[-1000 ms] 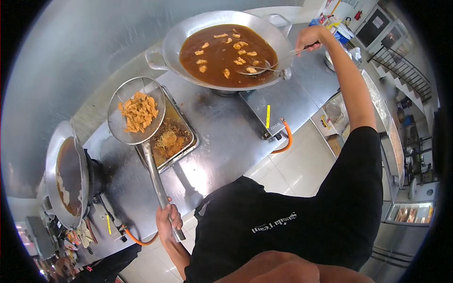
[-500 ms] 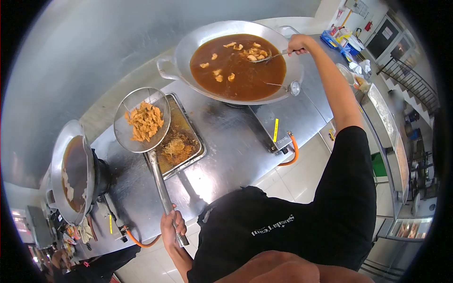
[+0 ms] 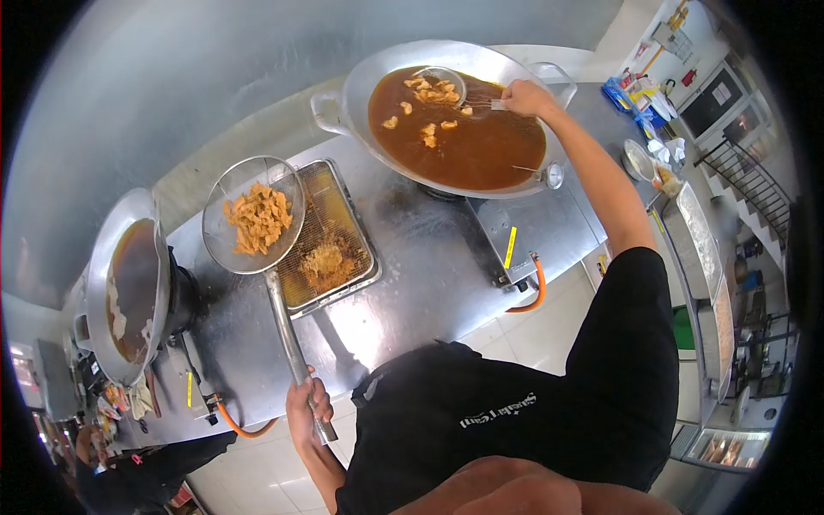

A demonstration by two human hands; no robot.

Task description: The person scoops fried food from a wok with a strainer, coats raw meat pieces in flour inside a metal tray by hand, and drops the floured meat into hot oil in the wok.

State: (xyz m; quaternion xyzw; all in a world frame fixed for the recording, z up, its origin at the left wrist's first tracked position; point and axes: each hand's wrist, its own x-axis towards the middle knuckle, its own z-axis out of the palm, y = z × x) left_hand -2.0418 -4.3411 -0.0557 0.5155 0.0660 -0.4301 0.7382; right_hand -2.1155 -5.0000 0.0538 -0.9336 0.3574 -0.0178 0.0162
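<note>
My left hand [image 3: 309, 407] is wrapped round the metal handle of a large round strainer [image 3: 215, 232]. Golden fried pieces [image 3: 259, 218] lie in its mesh, which is over the left part of a wire-mesh tray [image 3: 373, 270] with brown crumbs [image 3: 328, 264]. My right hand [image 3: 522, 99] grips the handle of a smaller skimmer [image 3: 463, 83] above a big wok [image 3: 360, 129]. Several fried pieces lie in or at the skimmer, and others float in the brown oil [image 3: 489, 150]. A dial thermometer [image 3: 554, 176] sits at the wok's right rim.
A second wok [image 3: 103, 326] with dark oil stands at the left. Burners with orange hoses [image 3: 539, 287] are at the steel table's [image 3: 412, 292] front edge. Containers [image 3: 637, 160] and bags stand at the far right. Another person's dark sleeve [image 3: 163, 472] shows at lower left.
My right hand has swept the skimmer toward the wok's far left side, gathering floating pieces. My left hand still holds the large strainer over the tray. The view has shifted slightly.
</note>
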